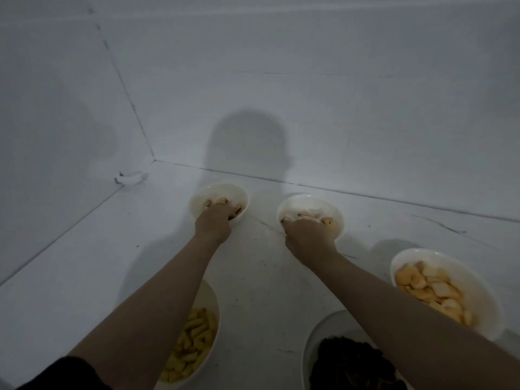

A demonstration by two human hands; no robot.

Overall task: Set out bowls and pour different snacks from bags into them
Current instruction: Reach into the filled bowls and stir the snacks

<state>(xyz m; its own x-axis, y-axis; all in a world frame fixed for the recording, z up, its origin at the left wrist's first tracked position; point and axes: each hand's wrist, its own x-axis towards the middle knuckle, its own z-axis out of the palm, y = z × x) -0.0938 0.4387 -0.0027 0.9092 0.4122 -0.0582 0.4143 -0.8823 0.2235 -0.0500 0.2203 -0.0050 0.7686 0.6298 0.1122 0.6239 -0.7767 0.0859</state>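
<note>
Several white bowls of snacks stand on a white surface. My left hand (pixel 215 222) grips the near rim of the far left bowl (pixel 197 199), which holds brownish pieces. My right hand (pixel 308 235) grips the near rim of the far middle bowl (pixel 336 211), with pale and tan pieces inside. At the right stands a bowl (pixel 484 280) of yellow and pale crackers. Under my left forearm a bowl (pixel 212 298) holds yellow stick snacks. A bowl (pixel 312 342) of dark snacks sits at the bottom, partly under my right forearm. No bags are in view.
White walls meet in a corner at the back left, close behind the far bowls. A small white fitting (pixel 130 178) sticks out of the left wall near the surface. My shadow falls on the back wall.
</note>
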